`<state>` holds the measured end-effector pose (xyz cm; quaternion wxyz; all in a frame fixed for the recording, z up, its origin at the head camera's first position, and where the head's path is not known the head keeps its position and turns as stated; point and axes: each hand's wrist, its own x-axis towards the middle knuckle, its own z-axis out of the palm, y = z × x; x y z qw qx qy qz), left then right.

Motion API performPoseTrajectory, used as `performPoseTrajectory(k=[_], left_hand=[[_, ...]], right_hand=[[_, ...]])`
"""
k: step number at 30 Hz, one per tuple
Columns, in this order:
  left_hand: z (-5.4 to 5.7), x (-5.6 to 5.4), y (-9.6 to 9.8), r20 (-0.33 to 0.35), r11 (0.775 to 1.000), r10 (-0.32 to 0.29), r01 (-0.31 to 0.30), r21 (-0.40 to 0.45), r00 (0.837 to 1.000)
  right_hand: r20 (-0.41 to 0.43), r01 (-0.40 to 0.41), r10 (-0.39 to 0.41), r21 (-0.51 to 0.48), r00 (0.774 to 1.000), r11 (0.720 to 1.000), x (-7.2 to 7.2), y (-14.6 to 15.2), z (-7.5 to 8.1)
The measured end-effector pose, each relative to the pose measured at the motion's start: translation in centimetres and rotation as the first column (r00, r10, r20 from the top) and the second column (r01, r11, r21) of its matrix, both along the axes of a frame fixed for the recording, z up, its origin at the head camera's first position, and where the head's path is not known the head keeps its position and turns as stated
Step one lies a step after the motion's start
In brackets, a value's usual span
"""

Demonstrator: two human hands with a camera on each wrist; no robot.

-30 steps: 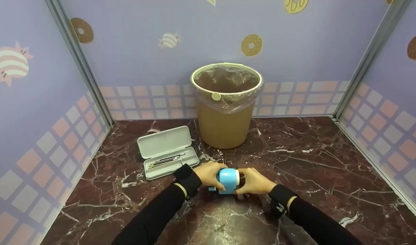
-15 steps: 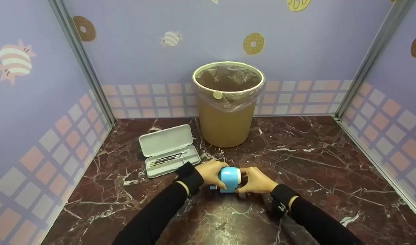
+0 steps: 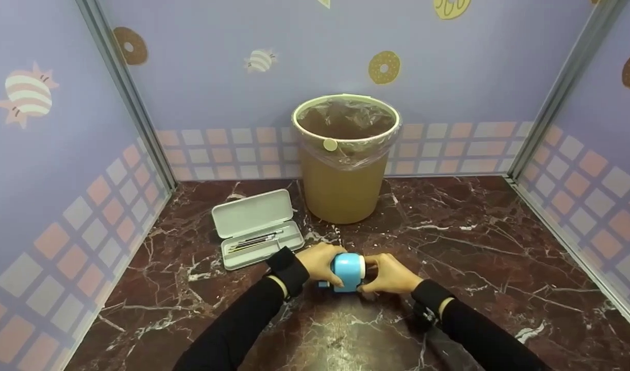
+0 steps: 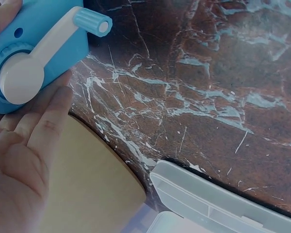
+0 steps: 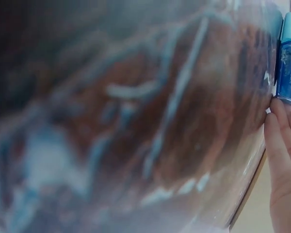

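Note:
A blue hand-crank pencil sharpener (image 3: 348, 273) stands on the table between my hands. My left hand (image 3: 320, 262) grips its crank end, thumb toward me and fingers over the far side. In the left wrist view the white crank arm (image 4: 56, 41) with its ribbed blue knob (image 4: 91, 22) sticks out past the palm. My right hand (image 3: 392, 274) holds the pale front end between thumb and fingers. At the right wrist view's edge, a translucent dark-blue part (image 5: 290, 73) of the sharpener shows above the right fingers. Much of the sharpener's underside is hidden.
An open white pencil case (image 3: 263, 252) with several slim pencils or pens (image 3: 253, 241) lies left of the hands. Behind it stands a tan bin (image 3: 341, 190) lined with a clear bag. Patterned walls (image 3: 201, 77) enclose the dark marbled table (image 3: 480, 257) at back and sides.
The head view has shifted very slightly. Both hands keep their hold on the pencil sharpener, with no clear movement.

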<state>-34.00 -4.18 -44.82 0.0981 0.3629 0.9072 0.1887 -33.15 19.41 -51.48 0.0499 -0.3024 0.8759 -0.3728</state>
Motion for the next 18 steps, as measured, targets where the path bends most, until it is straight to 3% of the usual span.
performPoseTrajectory(k=[18], left_hand=[[-0.1,-0.3,0.1,0.025,1.000,0.018,-0.018,-0.008,1.000]], right_hand=[[0.021,0.000,0.000,-0.004,1.000,1.000,-0.1,1.6,0.2]])
